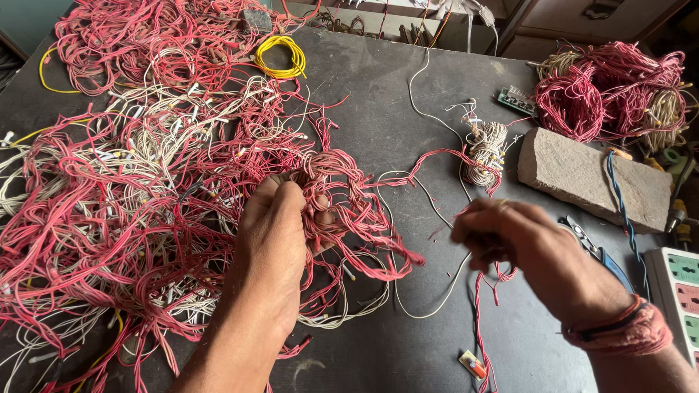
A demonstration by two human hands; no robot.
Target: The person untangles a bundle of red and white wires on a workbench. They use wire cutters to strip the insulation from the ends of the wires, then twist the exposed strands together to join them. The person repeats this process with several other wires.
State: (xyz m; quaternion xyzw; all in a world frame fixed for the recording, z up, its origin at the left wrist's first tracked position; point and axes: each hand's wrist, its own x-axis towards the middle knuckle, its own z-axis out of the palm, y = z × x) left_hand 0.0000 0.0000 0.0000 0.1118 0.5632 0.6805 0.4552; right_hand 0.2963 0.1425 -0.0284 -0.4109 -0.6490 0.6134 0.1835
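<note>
My left hand (273, 225) clutches a red wire bundle (342, 196) above the counter (378, 131); my right hand (510, 236), grip pinched, pulls its strand (484, 291).

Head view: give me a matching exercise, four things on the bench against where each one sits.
Things:
1 yellow coil
2 stone block
3 pliers
4 red bundle

Places:
A in the left hand
B far edge, by the big wire heap
C right side, below the far red coils
D just beyond the right hand

Pairs: 1-B, 2-C, 3-D, 4-A
</note>
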